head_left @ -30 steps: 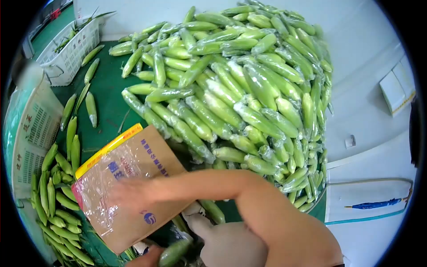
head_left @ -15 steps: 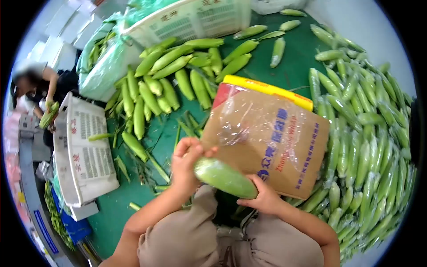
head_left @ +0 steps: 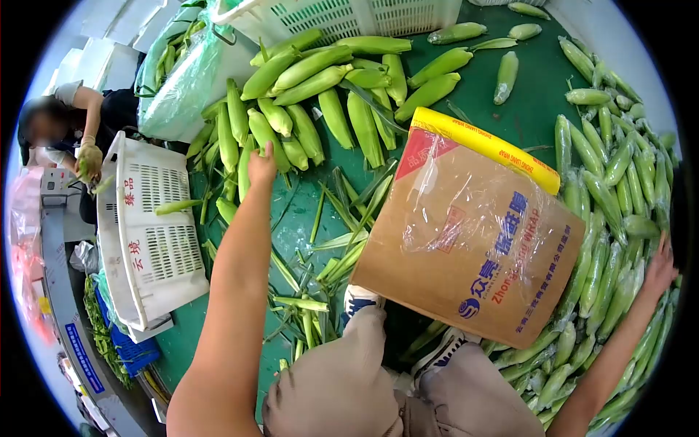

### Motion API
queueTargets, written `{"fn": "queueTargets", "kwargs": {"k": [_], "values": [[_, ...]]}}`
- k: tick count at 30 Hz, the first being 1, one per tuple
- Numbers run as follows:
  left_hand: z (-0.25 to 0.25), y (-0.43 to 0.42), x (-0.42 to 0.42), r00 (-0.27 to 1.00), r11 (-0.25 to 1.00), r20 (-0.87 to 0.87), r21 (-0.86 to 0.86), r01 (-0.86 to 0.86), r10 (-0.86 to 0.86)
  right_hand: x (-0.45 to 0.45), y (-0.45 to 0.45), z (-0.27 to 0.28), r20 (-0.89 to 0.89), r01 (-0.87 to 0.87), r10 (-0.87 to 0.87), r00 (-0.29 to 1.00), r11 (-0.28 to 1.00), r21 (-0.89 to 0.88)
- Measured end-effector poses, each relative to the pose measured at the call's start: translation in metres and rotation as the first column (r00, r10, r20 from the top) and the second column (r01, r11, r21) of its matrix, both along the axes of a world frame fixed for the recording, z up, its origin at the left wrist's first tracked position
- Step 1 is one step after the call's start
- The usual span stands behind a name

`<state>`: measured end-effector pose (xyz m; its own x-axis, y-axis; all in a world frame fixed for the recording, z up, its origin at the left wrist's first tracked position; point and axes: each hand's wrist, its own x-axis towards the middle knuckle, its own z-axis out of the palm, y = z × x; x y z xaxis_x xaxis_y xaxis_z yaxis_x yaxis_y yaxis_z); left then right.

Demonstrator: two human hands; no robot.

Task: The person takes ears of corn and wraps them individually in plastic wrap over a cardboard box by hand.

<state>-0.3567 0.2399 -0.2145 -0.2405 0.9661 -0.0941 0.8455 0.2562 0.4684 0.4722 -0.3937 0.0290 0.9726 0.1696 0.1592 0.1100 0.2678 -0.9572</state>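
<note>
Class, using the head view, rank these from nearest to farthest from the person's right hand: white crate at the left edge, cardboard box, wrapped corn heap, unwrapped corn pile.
From the right hand:
1. Wrapped corn heap: far right, right at the hand.
2. Cardboard box: right of centre.
3. Unwrapped corn pile: upper left of centre.
4. White crate: left side.

"Where did the carton lie?"
"Between two heaps — wrapped corn to its right, unwrapped corn leftward, behind strewn leaves."
"What else?"
"One crate far left — a second crate behind the unwrapped corn."
</note>
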Motion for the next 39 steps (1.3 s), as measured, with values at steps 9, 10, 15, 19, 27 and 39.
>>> {"fn": "queueTargets", "kwargs": {"k": [9, 10, 15, 19, 27, 39], "values": [[0.047, -0.039, -0.014, 0.094, 0.873, 0.87, -0.487, 0.015, 0.483, -0.292, 0.073, -0.04, -0.122, -0.267, 0.905, 0.408, -0.009, -0.964], [0.07, -0.077, 0.01, 0.091, 0.927, 0.931, -0.361, 0.101, 0.352, -0.303, 0.073, -0.042, -0.082, -0.166, 0.904, 0.419, -0.012, -0.986], [0.195, -0.2, 0.153, 0.447, 0.816, 0.811, 0.063, 0.574, -0.378, -0.326, 0.091, -0.051, 0.114, 0.014, 0.942, 0.315, 0.116, -0.993], [0.224, -0.263, 0.274, 0.122, 0.076, -0.204, 0.221, 0.972, -0.971, -0.339, 0.089, -0.089, 0.315, -0.124, 0.885, 0.343, 0.375, -0.919], [0.208, -0.28, 0.305, -0.063, -0.072, -0.155, 0.054, 0.996, -0.986, -0.365, 0.138, -0.074, 0.466, -0.088, 0.696, 0.547, 0.601, -0.794], [0.167, -0.261, 0.208, 0.386, 0.327, -0.254, 0.247, 0.912, -0.887, -0.359, 0.167, -0.084, 0.461, 0.012, 0.751, 0.472, 0.517, -0.856]]}}
